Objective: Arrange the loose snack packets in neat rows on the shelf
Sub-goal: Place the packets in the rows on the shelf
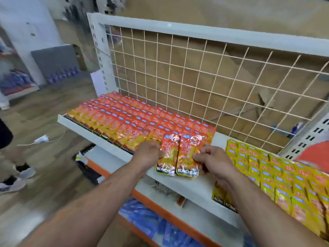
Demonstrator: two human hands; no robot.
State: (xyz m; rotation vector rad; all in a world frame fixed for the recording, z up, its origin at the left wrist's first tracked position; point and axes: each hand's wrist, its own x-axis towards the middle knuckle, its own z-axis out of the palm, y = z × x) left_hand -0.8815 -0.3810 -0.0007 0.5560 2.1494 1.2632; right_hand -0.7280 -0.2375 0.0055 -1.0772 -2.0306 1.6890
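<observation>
Currently both hands work at the near edge of the white shelf (pixel 187 186). Left hand (pixel 149 155) grips the left edge of the first orange packet (pixel 167 154), fingers curled onto it. Right hand (pixel 212 158) pinches the right edge of the second orange packet (pixel 188 154) between thumb and fingers. The two packets sit side by side, long edges touching, at the right end of the orange rows (pixel 124 120). Right of them is a strip of shelf, then the yellow rows (pixel 267 168). Wire grid (pixel 195 77) at the far side. Blue packets (pixel 151 220) below.
</observation>
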